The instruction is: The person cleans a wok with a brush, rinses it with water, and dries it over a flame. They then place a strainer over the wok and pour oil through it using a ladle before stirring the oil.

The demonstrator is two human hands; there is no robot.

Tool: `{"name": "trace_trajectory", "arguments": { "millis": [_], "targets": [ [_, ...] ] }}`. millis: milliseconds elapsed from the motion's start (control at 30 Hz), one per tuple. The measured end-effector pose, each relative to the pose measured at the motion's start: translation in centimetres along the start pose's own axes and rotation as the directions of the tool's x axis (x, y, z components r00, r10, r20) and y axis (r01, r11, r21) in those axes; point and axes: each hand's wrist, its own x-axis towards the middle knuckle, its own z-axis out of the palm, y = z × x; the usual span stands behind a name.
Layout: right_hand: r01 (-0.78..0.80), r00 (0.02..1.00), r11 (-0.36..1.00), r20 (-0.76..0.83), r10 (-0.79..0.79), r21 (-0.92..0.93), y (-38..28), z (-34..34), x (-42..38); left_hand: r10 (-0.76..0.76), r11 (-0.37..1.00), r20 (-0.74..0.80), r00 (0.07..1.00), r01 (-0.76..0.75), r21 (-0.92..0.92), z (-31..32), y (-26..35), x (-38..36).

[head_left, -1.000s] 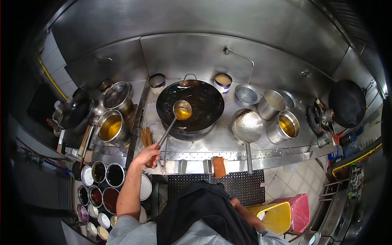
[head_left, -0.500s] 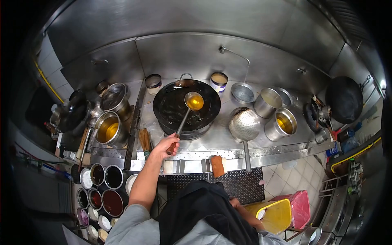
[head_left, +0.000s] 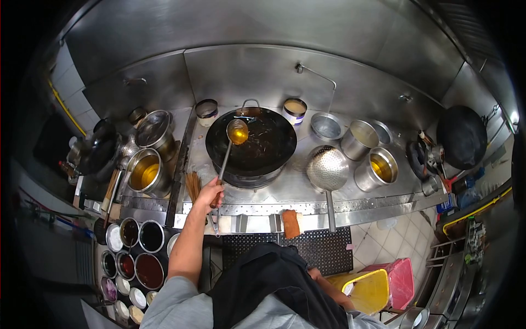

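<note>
My left hand (head_left: 210, 194) is wrapped round the wooden-ended handle of a metal ladle (head_left: 238, 132). The bowl of the ladle holds yellow oil and is over the left part of a black wok (head_left: 268, 151), which sits on the burner. Dark, shiny liquid or an oily film coats the inside of the wok. Beside my left wrist stands a bamboo wok brush (head_left: 194, 185). Down by my apron on the right, my right hand (head_left: 315, 273) shows only in part, its fingers mostly hidden.
Right of the wok lies a perforated strainer (head_left: 327, 170), near a pot of oil (head_left: 383, 166). Another oil pot (head_left: 145, 171) stands on the left. Sauce containers (head_left: 149, 271) are at lower left. An orange cloth (head_left: 291, 223) hangs on the front edge, and a yellow bin (head_left: 370, 291) stands below.
My left hand has moved left with the oil-filled ladle, so its bowl has shifted from the wok's middle towards its left side. My right hand stays low by the apron.
</note>
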Motion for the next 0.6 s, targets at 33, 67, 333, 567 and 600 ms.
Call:
{"name": "trace_trajectory", "arguments": {
  "millis": [33, 67, 333, 567, 600],
  "targets": [
    [-0.021, 1.0, 1.0, 0.006, 0.021, 0.003, -0.1, -0.2, 0.1, 0.007, 1.0, -0.027, 1.0, -0.007, 0.012, -0.1, 0.1, -1.1],
    [-0.031, 0.999, 1.0, 0.014, 0.031, 0.002, -0.2, -0.2, 0.2, 0.006, 1.0, -0.03, 1.0, -0.006, 0.011, -0.2, 0.1, -2.0],
    [-0.082, 0.995, 0.996, 0.061, 0.083, -0.021, -1.1, -1.1, 1.6, -0.133, 0.979, 0.084, 0.988, 0.144, -0.143, -0.7, 2.9, -9.9],
    [-0.085, 0.996, 0.996, 0.039, 0.085, -0.008, -1.8, -1.4, 1.4, -0.256, 0.928, 0.231, 0.939, 0.305, -0.215, 2.2, 4.0, -12.2],
    [-0.084, 0.996, 0.996, 0.024, 0.084, -0.01, -2.7, -2.0, 0.5, -0.256, 0.928, 0.232, 0.938, 0.306, -0.214, 2.4, 3.7, -11.7]
  ]
}}
